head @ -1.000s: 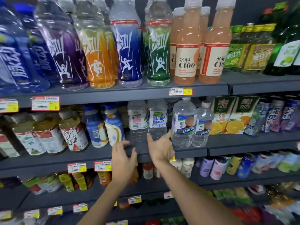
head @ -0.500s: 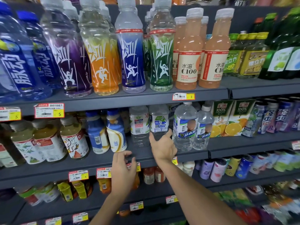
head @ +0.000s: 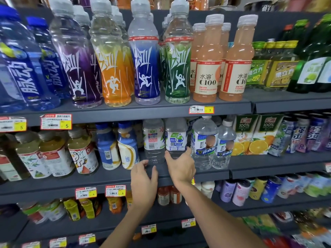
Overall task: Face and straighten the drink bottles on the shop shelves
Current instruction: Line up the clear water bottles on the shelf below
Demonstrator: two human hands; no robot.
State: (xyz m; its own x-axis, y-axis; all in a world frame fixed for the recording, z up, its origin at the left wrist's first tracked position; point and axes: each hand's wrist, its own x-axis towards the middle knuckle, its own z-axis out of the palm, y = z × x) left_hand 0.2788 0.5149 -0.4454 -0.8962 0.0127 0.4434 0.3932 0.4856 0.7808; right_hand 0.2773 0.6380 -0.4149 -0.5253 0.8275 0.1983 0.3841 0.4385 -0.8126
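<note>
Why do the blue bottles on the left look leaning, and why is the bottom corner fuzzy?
Head view: the wide lens bends the edges, so the blue bottles seem to lean; head view: the bottom-right goods are blurred; the water bottle is sharp.

The yellow price tag (head: 201, 109) reads 3. Directly above it, the peach bottles (head: 207, 68) say 水溶 C100. Far left of the tag, the blue bottles (head: 26, 74) carry 脉动 in white, and a red-edged tag (head: 56, 122) lower left of it reads 5. Below right of the tag, juice cartons (head: 248, 133) show 100% — the water bottles (head: 204, 138) just under it, 补水啦. The clear bottle (head: 176, 138) below left of it has print too fine to read.
</note>
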